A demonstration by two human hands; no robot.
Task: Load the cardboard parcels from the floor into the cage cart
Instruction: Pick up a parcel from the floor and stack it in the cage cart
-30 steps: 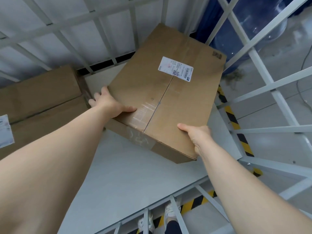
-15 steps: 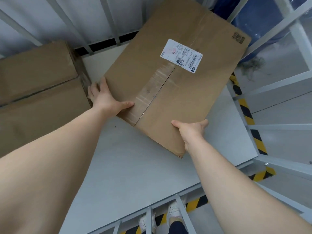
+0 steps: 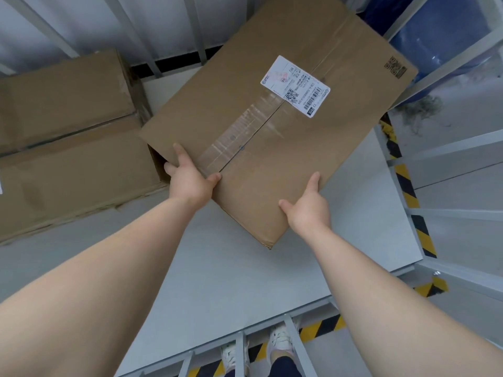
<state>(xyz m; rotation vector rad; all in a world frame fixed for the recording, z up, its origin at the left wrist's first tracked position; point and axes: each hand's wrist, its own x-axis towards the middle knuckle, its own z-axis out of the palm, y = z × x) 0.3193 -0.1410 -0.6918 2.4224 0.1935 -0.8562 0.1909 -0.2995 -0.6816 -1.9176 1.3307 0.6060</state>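
A large flat cardboard parcel point(image 3: 272, 131) with a white shipping label and clear tape lies skewed on the white floor of the cage cart point(image 3: 231, 281), its far end near the back bars. My left hand point(image 3: 190, 180) grips its near left edge, thumb on top and fingers round the side. At the near right edge my right hand point(image 3: 307, 208) holds the parcel close to the corner, thumb up along the top face. Another brown parcel point(image 3: 68, 148) sits in the cart's left part, close beside the held one.
White cage bars point(image 3: 449, 148) rise on the right and at the back, and a low rail point(image 3: 239, 346) runs in front above my shoes. Yellow-black hazard tape point(image 3: 408, 191) marks the floor outside. Something blue wrapped in plastic point(image 3: 424, 36) stands beyond the far right corner.
The parcel has come down and slid left toward the other box. My left hand has shifted right along the near edge and my right hand has moved nearer the corner.
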